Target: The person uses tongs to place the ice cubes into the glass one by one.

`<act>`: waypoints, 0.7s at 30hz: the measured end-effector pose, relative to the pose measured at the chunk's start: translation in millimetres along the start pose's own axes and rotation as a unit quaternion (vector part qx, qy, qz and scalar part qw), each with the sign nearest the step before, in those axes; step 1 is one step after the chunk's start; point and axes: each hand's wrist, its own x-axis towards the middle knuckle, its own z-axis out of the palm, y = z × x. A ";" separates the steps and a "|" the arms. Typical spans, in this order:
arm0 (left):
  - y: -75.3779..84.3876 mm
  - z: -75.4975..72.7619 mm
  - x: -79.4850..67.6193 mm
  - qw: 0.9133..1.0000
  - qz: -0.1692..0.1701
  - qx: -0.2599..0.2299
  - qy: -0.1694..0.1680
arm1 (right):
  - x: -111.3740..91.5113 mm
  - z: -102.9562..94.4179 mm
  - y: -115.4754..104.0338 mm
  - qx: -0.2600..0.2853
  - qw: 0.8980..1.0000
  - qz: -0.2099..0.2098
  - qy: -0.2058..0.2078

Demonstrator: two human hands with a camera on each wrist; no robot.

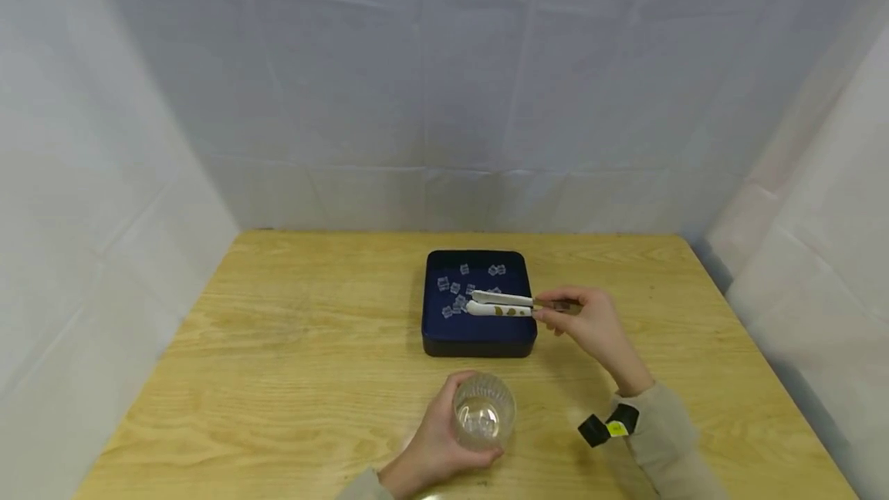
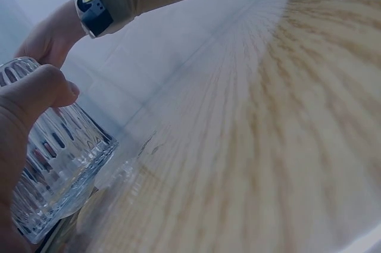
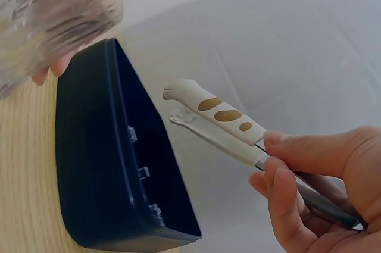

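Observation:
My left hand [image 1: 441, 434] is wrapped around a clear ribbed drinking glass [image 1: 485, 411], also close up in the left wrist view. Bright glints in its bottom hide whether anything lies inside. Between thumb and fingers, my right hand [image 1: 583, 319] pinches a pair of tongs [image 3: 223, 116] with white, paw-shaped ends marked with gold patches. Their ends hang over a dark blue square tray [image 1: 479, 349], close together. A small clear shape shows near the lower tip in the right wrist view, but whether it is gripped I cannot tell. Several small clear pieces [image 1: 443, 283] lie scattered in the tray.
The tray stands on a light wooden table [image 1: 305, 346], beyond the glass. White sheets [image 1: 444, 99] hang behind the table and along both sides. A black wrist camera [image 1: 608, 425] with a yellow label sits on the right sleeve.

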 end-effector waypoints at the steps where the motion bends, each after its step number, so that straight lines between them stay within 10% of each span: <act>1: -0.3 -0.1 0.1 1.000 0.005 0.002 0.001 | 2.3 1.4 1.8 0.000 1.000 -0.001 0.001; 21: 0.6 1.8 1.8 1.000 0.005 -0.011 0.000 | 30.8 30.2 30.1 -0.045 0.999 0.021 0.001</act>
